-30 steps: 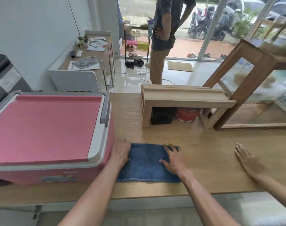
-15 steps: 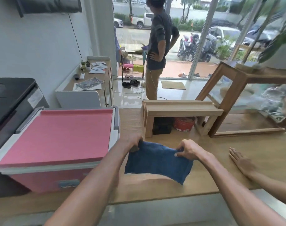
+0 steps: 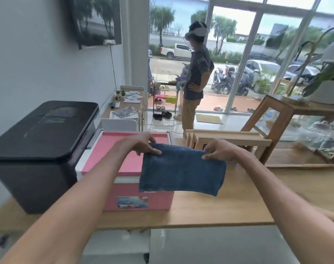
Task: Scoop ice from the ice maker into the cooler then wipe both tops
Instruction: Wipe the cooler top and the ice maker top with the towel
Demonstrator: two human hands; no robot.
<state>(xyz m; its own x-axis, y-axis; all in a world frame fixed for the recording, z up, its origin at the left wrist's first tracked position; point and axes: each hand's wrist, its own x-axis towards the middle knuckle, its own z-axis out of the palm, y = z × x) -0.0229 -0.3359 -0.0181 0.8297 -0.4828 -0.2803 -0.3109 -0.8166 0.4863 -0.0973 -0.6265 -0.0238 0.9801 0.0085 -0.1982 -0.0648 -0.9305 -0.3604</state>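
Note:
A blue cloth point(image 3: 181, 170) hangs in the air above the wooden table point(image 3: 238, 202), held by its top corners. My left hand point(image 3: 141, 143) pinches the left corner and my right hand point(image 3: 217, 151) pinches the right corner. Behind and below the cloth stands the pink cooler point(image 3: 124, 155) with its lid closed. To its left sits the black ice maker point(image 3: 42, 138), lid down.
A low wooden shelf point(image 3: 225, 139) and a wooden-framed glass case point(image 3: 295, 122) stand at the back right of the table. Another person point(image 3: 195, 77) stands beyond the table near the glass doors. A side desk point(image 3: 126, 109) with papers lines the left wall.
Both hands lifted the blue cloth off the table and raised it, spread between them, in front of the cooler. The view tilted up, bringing the ice maker into sight.

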